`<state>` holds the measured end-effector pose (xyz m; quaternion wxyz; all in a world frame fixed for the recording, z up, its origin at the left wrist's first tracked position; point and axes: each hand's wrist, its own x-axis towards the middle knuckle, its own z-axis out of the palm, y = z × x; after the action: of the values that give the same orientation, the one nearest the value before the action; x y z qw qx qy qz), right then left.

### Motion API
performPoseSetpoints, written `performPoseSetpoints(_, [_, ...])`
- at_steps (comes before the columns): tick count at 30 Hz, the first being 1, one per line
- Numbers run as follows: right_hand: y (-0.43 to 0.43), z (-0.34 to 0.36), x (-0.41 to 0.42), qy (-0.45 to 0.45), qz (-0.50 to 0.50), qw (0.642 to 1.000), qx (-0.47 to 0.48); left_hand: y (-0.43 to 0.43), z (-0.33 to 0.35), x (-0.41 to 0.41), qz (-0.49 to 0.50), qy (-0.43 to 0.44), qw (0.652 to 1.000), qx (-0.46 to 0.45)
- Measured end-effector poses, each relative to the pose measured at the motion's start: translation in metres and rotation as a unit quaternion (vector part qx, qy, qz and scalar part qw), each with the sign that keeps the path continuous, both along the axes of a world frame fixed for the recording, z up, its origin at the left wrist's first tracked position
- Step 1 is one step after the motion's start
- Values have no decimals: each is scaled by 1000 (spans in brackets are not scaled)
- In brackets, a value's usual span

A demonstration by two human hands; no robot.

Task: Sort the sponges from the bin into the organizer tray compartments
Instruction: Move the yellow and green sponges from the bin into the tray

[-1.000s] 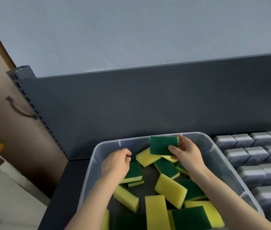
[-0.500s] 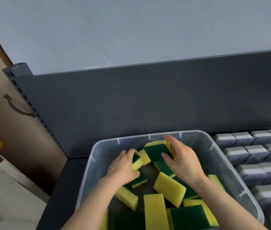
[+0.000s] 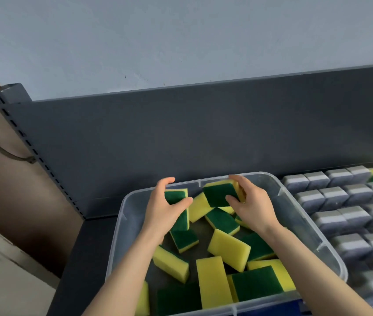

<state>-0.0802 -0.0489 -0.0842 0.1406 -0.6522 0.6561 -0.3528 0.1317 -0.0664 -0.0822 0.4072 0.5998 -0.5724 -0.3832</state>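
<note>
Pick-up step: left hand (image 3: 165,209) gripped one green-faced sponge (image 3: 176,195), right hand (image 3: 252,207) clamped second sponge (image 3: 217,194), over clear bin (image 3: 263,174). Next, likely: carry both right to organizer tray (image 3: 331,233).

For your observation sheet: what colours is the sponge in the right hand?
The sponge is dark green over yellow foam; head view.

The bin (image 3: 299,215) holding loose sponges (image 3: 228,252) sits on the shelf (image 3: 82,258), left of the rowed sponges (image 3: 331,221).
</note>
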Motion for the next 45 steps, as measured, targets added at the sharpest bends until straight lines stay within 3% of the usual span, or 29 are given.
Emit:
performPoseSetpoints(6, [38, 9, 3, -33, -67, 997, -18, 4, 7, 0, -12, -26, 993, -113])
performPoseSetpoints(13, [98, 14, -14, -77, -145, 985, -45, 31, 30, -18, -67, -40, 982, -169])
performPoseSetpoints(20, [136, 25, -59, -112, -203, 970, -71, 70, 38, -75, -85, 14, 976, -202])
performPoseSetpoints(27, [179, 30, -134, -145, -235, 957, -95, 99, 35, -160, -78, 46, 975, -204])
performPoseSetpoints(34, [231, 33, -235, -167, -274, 940, -114, 138, 42, -268, -110, 24, 966, -234])
performPoseSetpoints(45, [285, 19, -363, -153, -291, 939, -97, 187, 34, -389, -130, 32, 965, -225])
